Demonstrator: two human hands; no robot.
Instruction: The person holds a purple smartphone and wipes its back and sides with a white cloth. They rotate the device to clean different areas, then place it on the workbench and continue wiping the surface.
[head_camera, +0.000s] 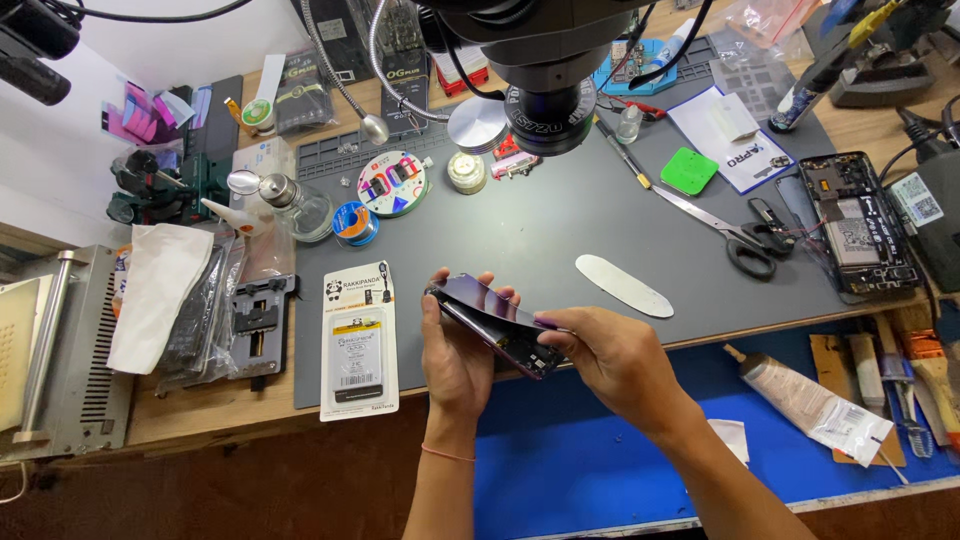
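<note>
The left hand (455, 350) is cradling a dark purple phone (495, 325) from below, its grip closed around the left end with fingertips curling over the top edge. The right hand (610, 355) is pinching the phone's right end, its grip closed on the lower corner where the glossy panel is standing slightly apart from the body beneath. The phone is being held tilted in the air, above the front edge of the grey mat (540, 225) that is covering the desk (200, 405), and it is not touching the mat.

Just left of the left hand, a packaged battery (358, 340) is lying flat on the mat. A pale oval strip (624, 285) is lying beyond the right hand, and scissors (725, 230) are lying further back. An opened phone with its circuit boards showing (860, 225) is resting at the mat's right edge. A microscope head (545, 90) is hanging over the mat's middle. A glue tube (810, 405) is lying on the blue surface (590, 460) to the right of the arms
</note>
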